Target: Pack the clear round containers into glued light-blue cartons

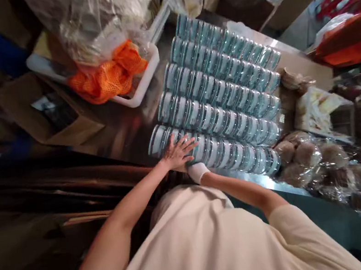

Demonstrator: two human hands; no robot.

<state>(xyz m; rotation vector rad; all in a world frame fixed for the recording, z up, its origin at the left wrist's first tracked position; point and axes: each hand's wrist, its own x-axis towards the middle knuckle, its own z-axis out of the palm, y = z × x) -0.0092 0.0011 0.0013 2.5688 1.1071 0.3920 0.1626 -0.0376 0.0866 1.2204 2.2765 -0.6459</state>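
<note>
Worktop (132, 136) with 5 clear stacks (218, 92), left hand (179, 153) spread on the nearest, right hand (198, 172) with grip unclear.

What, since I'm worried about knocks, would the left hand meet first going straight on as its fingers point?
Probably the nearest row of clear, bluish, round stacked containers, which the left hand seems to touch; beyond lies the second row. Depth is unclear.

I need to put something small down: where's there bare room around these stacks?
Bare tabletop shows between the white tray, the cardboard box and the left ends of the wrapped stacks. It is crowded at their lower right, where bagged goods lie close by.
</note>
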